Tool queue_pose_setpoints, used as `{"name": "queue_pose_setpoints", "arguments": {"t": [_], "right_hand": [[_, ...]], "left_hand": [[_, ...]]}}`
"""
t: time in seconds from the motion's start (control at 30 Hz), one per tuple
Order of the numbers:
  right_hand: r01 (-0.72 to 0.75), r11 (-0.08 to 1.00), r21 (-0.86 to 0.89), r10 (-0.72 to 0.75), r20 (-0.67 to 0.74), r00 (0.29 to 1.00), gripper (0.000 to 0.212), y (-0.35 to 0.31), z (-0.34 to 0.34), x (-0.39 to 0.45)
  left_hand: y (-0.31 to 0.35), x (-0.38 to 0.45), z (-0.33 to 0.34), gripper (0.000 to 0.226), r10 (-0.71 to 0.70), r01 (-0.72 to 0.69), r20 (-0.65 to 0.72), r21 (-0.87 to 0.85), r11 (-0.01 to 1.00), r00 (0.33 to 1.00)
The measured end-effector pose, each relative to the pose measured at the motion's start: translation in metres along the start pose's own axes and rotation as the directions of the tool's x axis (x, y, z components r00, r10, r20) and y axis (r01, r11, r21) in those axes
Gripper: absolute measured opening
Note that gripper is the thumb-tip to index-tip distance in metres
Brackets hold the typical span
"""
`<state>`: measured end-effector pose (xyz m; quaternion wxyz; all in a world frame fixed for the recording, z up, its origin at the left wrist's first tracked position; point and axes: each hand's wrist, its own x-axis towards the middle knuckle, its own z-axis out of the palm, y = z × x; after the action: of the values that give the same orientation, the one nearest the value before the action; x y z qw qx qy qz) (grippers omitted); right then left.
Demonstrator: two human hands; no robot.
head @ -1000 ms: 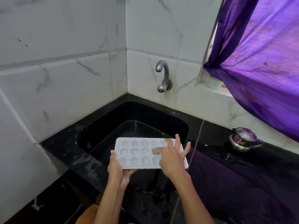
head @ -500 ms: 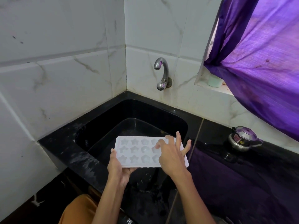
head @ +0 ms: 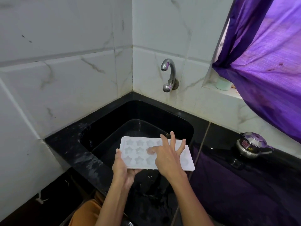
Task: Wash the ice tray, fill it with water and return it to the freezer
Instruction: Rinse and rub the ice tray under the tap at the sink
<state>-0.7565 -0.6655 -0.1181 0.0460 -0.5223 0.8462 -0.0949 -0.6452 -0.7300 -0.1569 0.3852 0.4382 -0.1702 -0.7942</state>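
Hands over a black sink [head: 101,128]: my left hand [head: 121,168] grasps the white ice tray [head: 138,154] at its near-left corner, thumb on the rim, fingers curled beneath. The tray lies nearly level above the basin, long axis running left to right across me. My right hand [head: 169,158] rests released on top, fingers spread, one fingertip dipped into a star mould. The tap [head: 168,74], dry, stands on the wall beyond the tray, nearer my right hand. Compared with a second ago, my fingertip has shifted to another mould; the tray has barely moved.
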Motion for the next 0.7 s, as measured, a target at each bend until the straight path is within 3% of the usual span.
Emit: {"name": "queue_pose_setpoints", "arguments": {"t": [0.7], "right_hand": [[0.04, 0.999, -0.037, -0.041, -0.02, 0.999, 0.059, 0.0004, -0.0041, -0.0015]], "left_hand": [[-0.0014, -0.0073, 0.0059, 0.043, 0.057, -0.057, 0.028, 0.012, 0.998, 0.998]]}}
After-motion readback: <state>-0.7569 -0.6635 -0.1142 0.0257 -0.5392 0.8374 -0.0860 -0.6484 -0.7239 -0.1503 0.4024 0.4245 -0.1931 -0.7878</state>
